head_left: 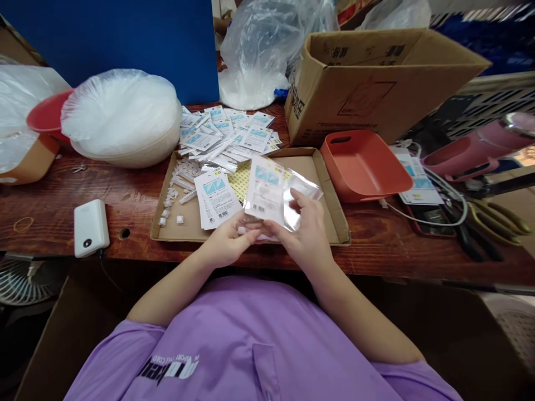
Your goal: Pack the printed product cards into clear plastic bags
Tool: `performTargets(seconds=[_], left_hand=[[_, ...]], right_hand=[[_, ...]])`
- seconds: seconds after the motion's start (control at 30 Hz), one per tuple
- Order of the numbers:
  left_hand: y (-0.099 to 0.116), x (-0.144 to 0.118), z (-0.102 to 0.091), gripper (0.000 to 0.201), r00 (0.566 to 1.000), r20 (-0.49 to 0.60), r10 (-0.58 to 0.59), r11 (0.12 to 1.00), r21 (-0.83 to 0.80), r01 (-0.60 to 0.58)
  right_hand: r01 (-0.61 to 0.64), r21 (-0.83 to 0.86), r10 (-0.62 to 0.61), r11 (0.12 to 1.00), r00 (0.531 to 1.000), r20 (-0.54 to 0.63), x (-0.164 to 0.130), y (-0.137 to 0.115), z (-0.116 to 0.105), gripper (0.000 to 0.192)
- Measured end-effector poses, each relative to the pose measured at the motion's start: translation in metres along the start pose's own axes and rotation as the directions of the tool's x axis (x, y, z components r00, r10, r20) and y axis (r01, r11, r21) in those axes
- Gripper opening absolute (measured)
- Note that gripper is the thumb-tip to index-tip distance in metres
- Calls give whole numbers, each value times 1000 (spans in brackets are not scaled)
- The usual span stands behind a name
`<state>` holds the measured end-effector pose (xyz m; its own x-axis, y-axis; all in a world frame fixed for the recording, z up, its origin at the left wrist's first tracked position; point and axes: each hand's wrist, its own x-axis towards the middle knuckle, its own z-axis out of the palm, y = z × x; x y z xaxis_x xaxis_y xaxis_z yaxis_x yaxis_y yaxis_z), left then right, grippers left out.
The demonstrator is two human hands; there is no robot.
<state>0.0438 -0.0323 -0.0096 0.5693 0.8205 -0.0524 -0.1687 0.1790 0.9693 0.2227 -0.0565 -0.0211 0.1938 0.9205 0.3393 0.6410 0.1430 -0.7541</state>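
Between my two hands is a clear plastic packet with a white and blue printed card inside, held upright over the cardboard tray. My left hand pinches its lower left corner. Fingers of my right hand close on its lower right edge. Behind the packet, beside my right fingers, a shiny silver bag shows. A stack of printed cards lies in the tray left of the packet. Small clear plastic pieces fill the tray's left side, and a yellow dotted sticker sheet is partly hidden.
Many filled packets are piled behind the tray. An orange bin stands at right, with a cardboard box behind it. Left are a bag-covered bowl and a white power bank. Pliers lie far right.
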Motion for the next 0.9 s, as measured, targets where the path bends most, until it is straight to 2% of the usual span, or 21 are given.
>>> performTargets(seconds=[0.03,0.1,0.17,0.2,0.23,0.3,0.37,0.4,0.43,0.5,0.57,0.6,0.67,0.73,0.8,0.9], left_hand=[[0,-3,1,46,1000,0,-2,1000,1,2],[1,-7,0,50,1000,-22,13,1000,14,-13],[3,-8,-3,52,998,-52,31,999,33,-29],[4,-8,-7,54,997,-67,39,999,39,-37],[6,-7,-12,58,995,-85,48,998,46,-44],[9,-3,-26,66,990,-126,59,996,79,-50],[12,0,-44,67,975,-209,72,976,217,-26],[13,1,-53,64,958,-272,96,935,354,7],[13,1,-61,61,931,-337,138,850,522,63],[13,0,-74,56,889,-402,218,556,800,225],[9,-3,-80,56,904,-377,201,254,911,324],[6,-4,-81,57,923,-353,153,156,931,330],[0,-6,-81,62,946,-316,66,51,948,313],[-6,-5,-79,65,950,-312,29,0,950,312],[-10,-5,-79,66,945,-327,21,-29,945,327],[-10,-6,-78,66,937,-349,8,-54,935,349]], right_hand=[[-20,17,20,1000,1000,14,6,0,2,89],[-97,123,78,988,985,151,17,1,7,97],[-174,265,76,948,936,342,28,-1,15,94],[-179,315,45,932,919,391,35,-4,20,88],[-152,341,4,928,918,398,43,-7,27,81],[-39,312,-68,949,944,323,66,-15,42,73],[44,247,-115,968,952,282,93,-25,58,75],[50,213,-114,976,946,302,106,-30,64,81],[33,136,-75,990,947,314,117,-34,68,84],[-16,-51,33,999,934,357,130,-40,72,74],[-32,-230,132,973,891,434,127,-42,71,53],[-27,-294,174,955,856,486,122,-41,71,47],[-32,-363,254,931,772,583,106,-37,70,45],[-72,-356,297,932,715,633,91,-32,72,51],[-98,-302,278,948,719,637,81,-27,74,47],[-125,-177,205,976,796,570,74,-20,67,31]])
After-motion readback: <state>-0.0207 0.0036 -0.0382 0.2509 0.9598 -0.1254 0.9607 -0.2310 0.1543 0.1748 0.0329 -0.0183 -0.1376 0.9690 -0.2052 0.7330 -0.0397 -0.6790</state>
